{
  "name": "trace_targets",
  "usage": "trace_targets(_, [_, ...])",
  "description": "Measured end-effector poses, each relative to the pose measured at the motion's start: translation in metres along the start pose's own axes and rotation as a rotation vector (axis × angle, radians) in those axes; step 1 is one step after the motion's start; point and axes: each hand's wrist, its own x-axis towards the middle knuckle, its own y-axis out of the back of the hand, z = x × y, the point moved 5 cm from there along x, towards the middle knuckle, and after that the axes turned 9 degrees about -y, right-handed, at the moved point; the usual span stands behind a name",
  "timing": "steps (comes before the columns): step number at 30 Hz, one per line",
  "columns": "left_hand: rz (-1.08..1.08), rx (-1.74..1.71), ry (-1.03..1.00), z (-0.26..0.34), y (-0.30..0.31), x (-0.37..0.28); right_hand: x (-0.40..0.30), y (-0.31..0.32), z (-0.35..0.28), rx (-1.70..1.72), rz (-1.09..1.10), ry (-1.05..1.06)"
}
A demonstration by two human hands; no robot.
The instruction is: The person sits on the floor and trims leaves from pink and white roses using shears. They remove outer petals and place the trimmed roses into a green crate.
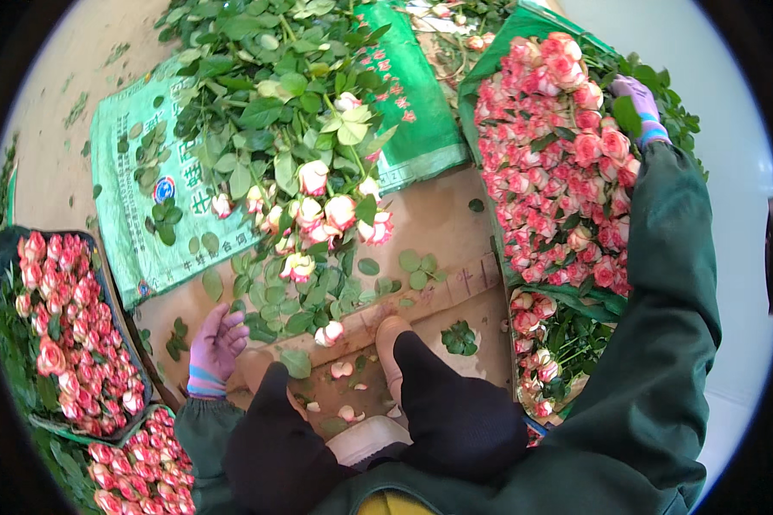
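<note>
My left hand [217, 344], in a purple glove with a striped cuff, hovers beside my knee with its fingers apart and nothing in them. My right hand [636, 103], gloved alike, reaches to the far right edge of a large bundle of pink-and-white roses [554, 174] in a green wrap. Leaves partly cover its fingers, so what it grips there is hidden. Before me lies a loose heap of leafy rose stems [264, 96], their pale pink-edged blooms [322, 215] pointing towards me.
Green-and-white printed woven sacks [119, 193] lie under the stems. A wooden strip [454, 286] crosses in front of my feet, with loose leaves [290, 299] and petals around it. More packed roses [71, 322] stand at left, others [534, 322] at right. A pale wall [734, 257] rises at right.
</note>
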Motion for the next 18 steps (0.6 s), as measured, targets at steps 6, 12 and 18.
trace_targets(6, [0.091,0.086,-0.021,0.020,0.000,-0.016,0.021,-0.002,0.004,0.113,-0.094,-0.083])
trace_targets(12, [0.144,0.094,-0.078,0.037,0.017,-0.009,0.014,0.066,-0.011,-0.047,-0.209,-0.049])
trace_targets(18, [-0.071,0.025,-0.062,0.028,-0.046,0.028,-0.054,0.118,-0.172,0.906,0.144,0.535])
